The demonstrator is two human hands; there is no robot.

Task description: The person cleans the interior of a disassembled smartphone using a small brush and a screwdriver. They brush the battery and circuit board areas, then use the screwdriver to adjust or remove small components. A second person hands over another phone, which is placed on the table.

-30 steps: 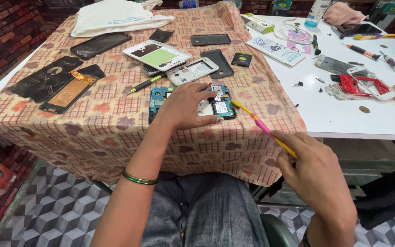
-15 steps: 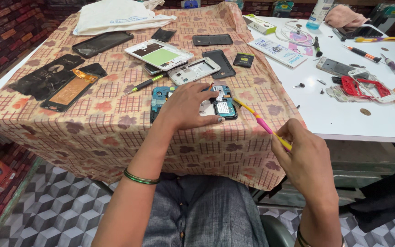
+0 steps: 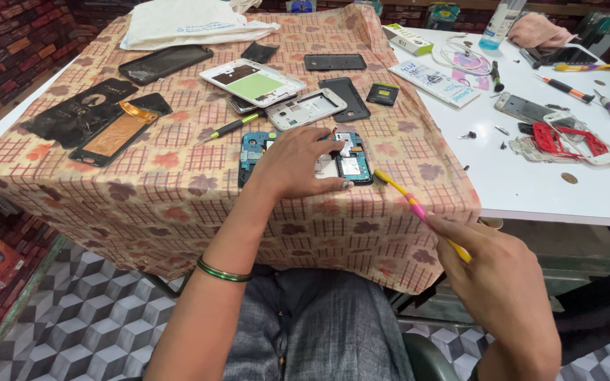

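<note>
Left hand (image 3: 298,164) fingers press flat on the opened phone (image 3: 347,164); right hand (image 3: 499,271) fingers pinch a toothbrush (image 3: 418,210).

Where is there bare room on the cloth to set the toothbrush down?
Bare cloth lies along the near edge, left of the left hand and below the amber screen panel, and right of the opened phone. Beyond that phone, parts crowd together around the silver frame.

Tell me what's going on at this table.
A seated person pins an opened phone, its circuit board showing, to the checked tablecloth with the left hand. The right hand holds a yellow-and-pink toothbrush, bristles near the phone's right edge. Other phone shells, screens and a green screwdriver lie around.
</note>
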